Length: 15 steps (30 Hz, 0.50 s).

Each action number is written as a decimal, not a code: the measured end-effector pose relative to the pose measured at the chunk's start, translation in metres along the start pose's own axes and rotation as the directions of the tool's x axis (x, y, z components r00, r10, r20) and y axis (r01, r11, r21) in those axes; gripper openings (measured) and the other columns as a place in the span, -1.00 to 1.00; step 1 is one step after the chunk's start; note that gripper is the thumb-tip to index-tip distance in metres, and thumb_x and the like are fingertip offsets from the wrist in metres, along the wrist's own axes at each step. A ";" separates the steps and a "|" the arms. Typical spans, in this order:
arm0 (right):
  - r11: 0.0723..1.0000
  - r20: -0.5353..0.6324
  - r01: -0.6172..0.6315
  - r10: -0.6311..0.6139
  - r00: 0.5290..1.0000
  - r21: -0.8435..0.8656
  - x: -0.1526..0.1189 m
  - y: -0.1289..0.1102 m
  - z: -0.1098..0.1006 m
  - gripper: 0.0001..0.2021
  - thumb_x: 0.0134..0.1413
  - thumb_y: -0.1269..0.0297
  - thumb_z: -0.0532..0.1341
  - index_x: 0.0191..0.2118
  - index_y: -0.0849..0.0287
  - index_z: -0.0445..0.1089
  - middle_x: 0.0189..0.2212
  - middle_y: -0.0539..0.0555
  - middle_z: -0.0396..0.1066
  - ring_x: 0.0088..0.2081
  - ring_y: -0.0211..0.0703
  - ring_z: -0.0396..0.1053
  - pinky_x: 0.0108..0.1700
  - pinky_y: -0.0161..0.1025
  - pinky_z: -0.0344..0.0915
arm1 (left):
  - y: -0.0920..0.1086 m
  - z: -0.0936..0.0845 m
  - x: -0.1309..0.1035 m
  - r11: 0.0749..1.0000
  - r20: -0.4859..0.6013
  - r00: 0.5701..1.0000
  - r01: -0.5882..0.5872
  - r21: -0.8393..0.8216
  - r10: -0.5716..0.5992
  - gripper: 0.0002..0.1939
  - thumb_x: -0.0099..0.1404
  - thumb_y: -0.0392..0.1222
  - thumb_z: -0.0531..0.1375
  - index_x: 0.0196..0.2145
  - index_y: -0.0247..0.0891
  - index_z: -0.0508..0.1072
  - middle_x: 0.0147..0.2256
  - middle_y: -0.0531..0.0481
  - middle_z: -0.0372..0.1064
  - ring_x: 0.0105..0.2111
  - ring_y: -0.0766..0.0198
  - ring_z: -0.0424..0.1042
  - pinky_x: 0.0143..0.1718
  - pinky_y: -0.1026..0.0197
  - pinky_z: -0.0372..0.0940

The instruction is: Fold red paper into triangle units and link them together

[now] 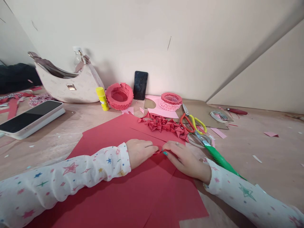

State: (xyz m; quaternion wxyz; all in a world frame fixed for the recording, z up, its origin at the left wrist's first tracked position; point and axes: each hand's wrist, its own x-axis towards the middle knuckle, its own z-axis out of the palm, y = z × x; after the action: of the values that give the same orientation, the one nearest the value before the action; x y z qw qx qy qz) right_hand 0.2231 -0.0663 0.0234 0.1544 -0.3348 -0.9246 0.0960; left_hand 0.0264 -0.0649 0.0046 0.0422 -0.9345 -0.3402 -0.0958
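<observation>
My left hand and my right hand meet over large sheets of red paper. Between their fingertips is a small folded piece of red paper, pinched from both sides and mostly hidden by the fingers. Just beyond lies a heap of folded red paper pieces. Two ring-shaped paper baskets stand farther back: a red one on the left and a pink one with a red top on the right.
Scissors with red and yellow handles and a green-handled cutter lie right of the heap, near a tape roll. A yellow glue stick, a black phone, a white handbag and a white-cased phone stand around.
</observation>
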 end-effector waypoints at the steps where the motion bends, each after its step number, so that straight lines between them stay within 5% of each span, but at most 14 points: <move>1: 1.000 0.001 0.004 -0.004 1.000 0.010 0.000 0.000 0.000 -0.86 0.02 0.47 -0.04 -0.30 0.18 0.20 -0.39 0.03 0.30 -0.34 -0.30 0.26 -0.30 -0.37 0.20 | 0.000 0.000 0.000 1.000 0.002 1.000 -0.005 0.003 0.005 -0.79 0.25 -0.26 -0.10 -0.22 -0.19 0.26 -0.47 0.08 0.27 -0.50 0.37 0.29 -0.56 0.30 0.08; 15: 0.991 0.004 -0.001 0.000 1.000 0.137 -0.002 0.006 0.007 -0.85 0.04 0.44 -0.05 -0.28 0.17 0.19 -0.36 0.05 0.30 -0.31 -0.27 0.25 -0.26 -0.31 0.21 | 0.000 0.002 0.000 0.999 0.028 0.999 -0.031 0.031 0.030 -0.79 0.26 -0.24 -0.11 -0.21 -0.16 0.26 -0.45 0.09 0.26 -0.50 0.37 0.27 -0.56 0.29 0.06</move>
State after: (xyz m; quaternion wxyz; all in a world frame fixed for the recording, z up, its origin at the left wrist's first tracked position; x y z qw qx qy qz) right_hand 0.2259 -0.0637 0.0144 0.1753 -0.3235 -0.9160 0.1599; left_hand 0.0266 -0.0646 0.0026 0.0537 -0.9400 -0.3279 -0.0771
